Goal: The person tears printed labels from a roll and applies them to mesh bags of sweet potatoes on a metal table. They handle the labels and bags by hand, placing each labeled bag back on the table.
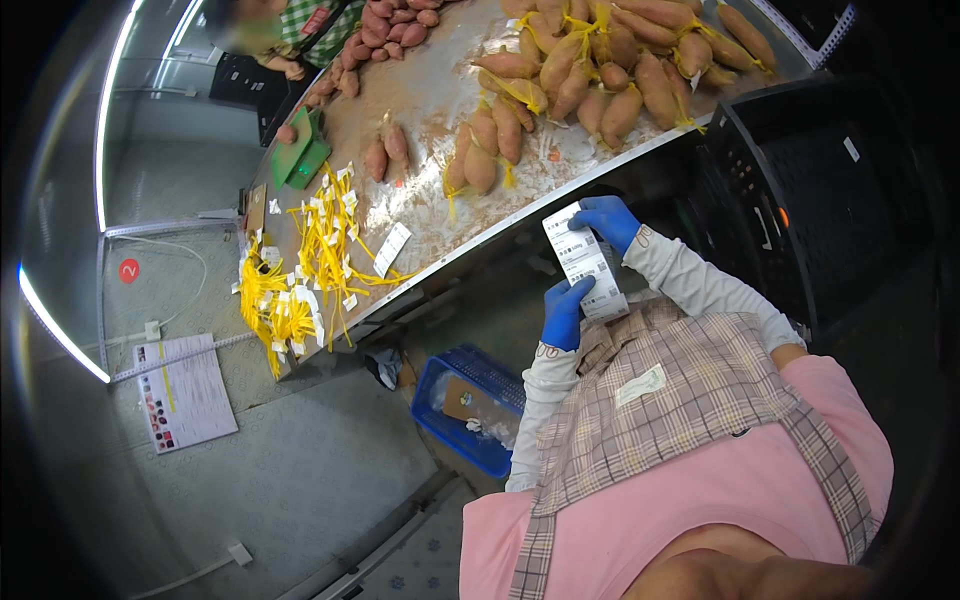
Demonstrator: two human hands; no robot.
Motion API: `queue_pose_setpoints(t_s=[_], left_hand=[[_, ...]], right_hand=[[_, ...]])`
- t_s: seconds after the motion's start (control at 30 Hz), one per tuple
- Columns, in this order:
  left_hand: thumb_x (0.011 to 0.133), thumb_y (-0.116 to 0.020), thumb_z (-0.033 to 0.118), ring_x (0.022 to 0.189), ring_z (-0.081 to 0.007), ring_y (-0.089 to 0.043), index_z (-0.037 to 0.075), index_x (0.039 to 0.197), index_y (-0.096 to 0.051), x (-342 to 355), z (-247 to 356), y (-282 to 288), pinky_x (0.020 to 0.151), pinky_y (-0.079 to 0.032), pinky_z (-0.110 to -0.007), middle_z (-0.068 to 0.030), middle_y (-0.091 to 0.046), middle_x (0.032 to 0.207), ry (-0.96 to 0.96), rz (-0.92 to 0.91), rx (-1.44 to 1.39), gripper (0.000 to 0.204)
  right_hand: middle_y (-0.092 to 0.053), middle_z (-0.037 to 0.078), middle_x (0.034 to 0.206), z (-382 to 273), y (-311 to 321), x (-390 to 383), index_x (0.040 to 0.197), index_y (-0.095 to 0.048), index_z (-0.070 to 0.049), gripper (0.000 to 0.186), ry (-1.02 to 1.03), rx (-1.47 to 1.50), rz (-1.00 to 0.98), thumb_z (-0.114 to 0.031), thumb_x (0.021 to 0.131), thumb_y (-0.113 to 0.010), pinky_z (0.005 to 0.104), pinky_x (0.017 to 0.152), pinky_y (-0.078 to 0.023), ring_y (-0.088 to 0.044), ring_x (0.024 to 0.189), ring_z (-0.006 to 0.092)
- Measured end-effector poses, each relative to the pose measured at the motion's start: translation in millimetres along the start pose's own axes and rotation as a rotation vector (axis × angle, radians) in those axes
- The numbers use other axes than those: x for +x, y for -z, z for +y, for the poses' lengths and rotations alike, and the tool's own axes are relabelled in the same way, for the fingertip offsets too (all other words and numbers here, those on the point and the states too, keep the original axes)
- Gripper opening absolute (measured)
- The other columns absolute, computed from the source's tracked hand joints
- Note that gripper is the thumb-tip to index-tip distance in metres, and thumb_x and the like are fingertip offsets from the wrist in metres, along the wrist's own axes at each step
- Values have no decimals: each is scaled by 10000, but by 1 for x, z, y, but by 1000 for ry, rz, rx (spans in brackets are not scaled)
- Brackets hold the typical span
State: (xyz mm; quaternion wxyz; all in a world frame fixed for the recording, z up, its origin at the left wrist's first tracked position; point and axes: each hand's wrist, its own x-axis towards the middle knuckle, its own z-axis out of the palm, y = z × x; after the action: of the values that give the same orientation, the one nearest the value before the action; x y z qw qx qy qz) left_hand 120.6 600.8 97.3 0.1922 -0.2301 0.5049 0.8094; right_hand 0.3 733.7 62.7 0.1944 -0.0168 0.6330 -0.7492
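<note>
"So, what do the hands have?"

"A strip of white printed labels (577, 256). The left hand (563, 312), in a blue glove, pinches its left edge towards the lower part, thumb over the face. The right hand (608, 220), gloved the same, is closed on the upper end."

"Where is the strip, exactly?"

"In front of the checked apron (670, 385), between it and the edge of the metal table (428, 120). It slants, its lower end reaching the apron in this view; I can't tell whether they touch."

"And on the table?"

"Along the near left corner, yellow mesh strips (322, 235) with white tags, and another white label sheet (392, 250) beside them. Further right, sweet potatoes in yellow nets (482, 150), heaped towards the far side. Two loose sweet potatoes (395, 148) lie between."

"Anyone else?"

"A co-worker's hand (292, 70) at the far left, near a pile of redder sweet potatoes (385, 25). What it's doing, I can't tell."

"Down below?"

"A blue crate (428, 398) left of the person, with cardboard and clear plastic inside, and a black crate (850, 180) off to the right."
</note>
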Motion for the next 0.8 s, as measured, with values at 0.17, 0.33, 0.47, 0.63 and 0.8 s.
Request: queue_pose_setpoints(t_s=[0.17, 0.33, 0.47, 0.63, 0.8], left_hand=[[806, -600, 89, 732, -206, -633, -86, 961, -612, 1, 8, -13, 687, -505, -304, -134, -650, 883, 1, 56, 17, 235], [776, -608, 97, 696, -181, -628, -51, 918, -634, 4, 35, -13, 652, -493, -272, -106, -654, 819, -103, 138, -42, 207], [761, -627, 111, 667, -171, -613, -40, 871, -637, 26, 42, 15, 631, -489, -265, -92, -645, 782, -223, 285, -56, 187], [785, -613, 90, 691, -169, -618, -68, 906, -630, 32, 45, 24, 648, -496, -265, -104, -648, 819, -254, 266, -41, 200], [780, -618, 95, 695, -177, -620, -65, 903, -624, 37, 43, 26, 646, -499, -268, -111, -646, 817, -273, 281, -74, 202]], right_hand=[[-656, 69, 792, 10, 4, 8, 872, -654, 18, 219, -41, 135, -35, -173, 767, -652, 244, 657, -460, -584, 692, 113], [-647, 72, 1014, -13, 2, -19, 1071, -618, -36, 503, -512, 452, -393, -489, 864, -542, 286, 787, -489, -622, 864, 154], [-629, 104, 1052, -10, -1, -49, 1146, -570, -28, 566, -669, 459, -419, -514, 858, -530, 311, 804, -486, -619, 890, 175], [-657, 99, 968, -22, -10, -53, 1074, -616, 0, 386, -589, 307, -412, -301, 833, -624, 289, 731, -504, -634, 806, 163], [-676, 109, 870, -6, -14, -48, 968, -667, 27, 288, -435, 97, -384, -154, 747, -700, 277, 703, -509, -634, 748, 144]])
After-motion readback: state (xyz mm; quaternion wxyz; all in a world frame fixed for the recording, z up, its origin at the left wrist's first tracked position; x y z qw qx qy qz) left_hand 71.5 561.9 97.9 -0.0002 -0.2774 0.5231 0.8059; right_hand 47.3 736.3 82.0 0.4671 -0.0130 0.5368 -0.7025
